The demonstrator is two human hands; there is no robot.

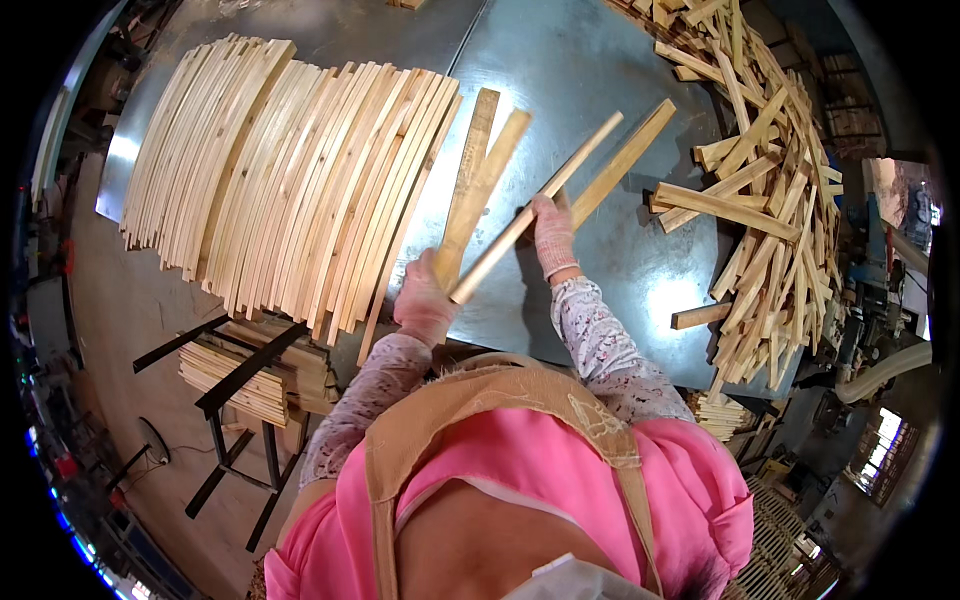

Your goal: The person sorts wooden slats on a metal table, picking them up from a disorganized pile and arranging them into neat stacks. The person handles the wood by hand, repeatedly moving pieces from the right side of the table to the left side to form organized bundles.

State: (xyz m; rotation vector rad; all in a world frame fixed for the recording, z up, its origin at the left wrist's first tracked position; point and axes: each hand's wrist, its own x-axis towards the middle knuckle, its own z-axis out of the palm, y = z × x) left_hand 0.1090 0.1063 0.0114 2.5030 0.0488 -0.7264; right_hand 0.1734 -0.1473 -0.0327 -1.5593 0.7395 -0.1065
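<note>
Both my hands wear thin pale gloves and are over the metal table. My right hand (553, 235) is closed round a slim wooden strip (580, 155), which slants from low near my left hand up to the right. Just beyond that hand a second wooden slat (630, 150) lies slanted; whether the fingers touch it I cannot tell. My left hand (425, 305) is closed at the lower end of a wooden slat (490, 180), which crosses another slat (475, 140) in a narrow V. Left of it stands a long row of wooden strips (300, 180), packed side by side.
A loose heap of wooden strips (775, 240) covers the right side of the metal table (560, 60), some ends jutting toward the middle. Below the table's left edge are a black metal frame (255, 370) and stacked strips (235, 375).
</note>
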